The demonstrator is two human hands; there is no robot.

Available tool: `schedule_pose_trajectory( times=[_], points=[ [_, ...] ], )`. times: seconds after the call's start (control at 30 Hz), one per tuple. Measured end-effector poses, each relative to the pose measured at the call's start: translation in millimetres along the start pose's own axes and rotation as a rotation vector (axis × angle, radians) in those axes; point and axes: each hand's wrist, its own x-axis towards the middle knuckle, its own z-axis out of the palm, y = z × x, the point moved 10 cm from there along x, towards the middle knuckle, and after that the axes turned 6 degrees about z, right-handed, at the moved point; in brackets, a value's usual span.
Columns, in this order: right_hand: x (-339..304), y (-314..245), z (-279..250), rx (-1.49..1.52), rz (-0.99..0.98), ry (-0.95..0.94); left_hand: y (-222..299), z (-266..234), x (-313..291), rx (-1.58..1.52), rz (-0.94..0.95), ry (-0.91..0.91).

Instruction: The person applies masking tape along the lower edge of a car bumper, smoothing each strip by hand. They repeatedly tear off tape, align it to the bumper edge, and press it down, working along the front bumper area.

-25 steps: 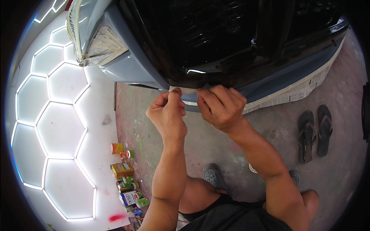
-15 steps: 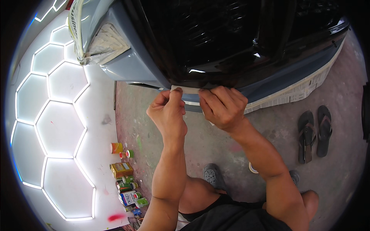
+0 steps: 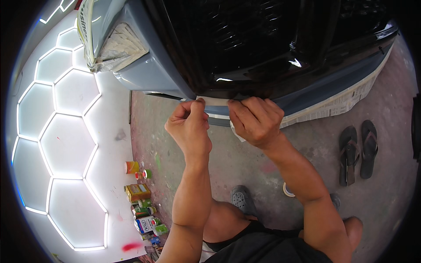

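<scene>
A pale strip of masking tape (image 3: 214, 101) stretches between my two hands along the edge where a glossy black panel (image 3: 254, 52) meets the grey-blue bumper (image 3: 302, 95) of a car. My left hand (image 3: 188, 127) pinches its left end, thumb pressed against the bent forefinger. At the other end, my right hand (image 3: 258, 119) grips the strip with thumb and fingertips, palm down. A loose whitish end hangs below the right hand. Whether the middle of the strip sticks to the car, I cannot tell.
Newspaper masking (image 3: 337, 106) runs along the bumper's lower edge, and crumpled paper (image 3: 123, 46) covers a corner recess. Several paint cans (image 3: 139, 193) stand by the left wall with its hexagonal lights (image 3: 70, 136). A tape roll (image 3: 288, 189) and flip-flops (image 3: 369, 149) lie on the floor.
My hands have drawn slightly apart, the left a little leftward and the right a little rightward. More of the whitish loose end shows below my right hand.
</scene>
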Motion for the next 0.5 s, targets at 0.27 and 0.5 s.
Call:
schedule_pose_trajectory(
  times=[0.27,0.5],
  points=[
    [-1.2,2.1,-1.4,-0.005,-0.026,0.052,1.6,1.2,-1.1,0.048,0.027,-0.005],
    [-1.6,2.5,-2.1,-0.003,-0.035,0.046,-1.7,2.0,-0.7,0.034,0.023,-0.014]
  ],
)
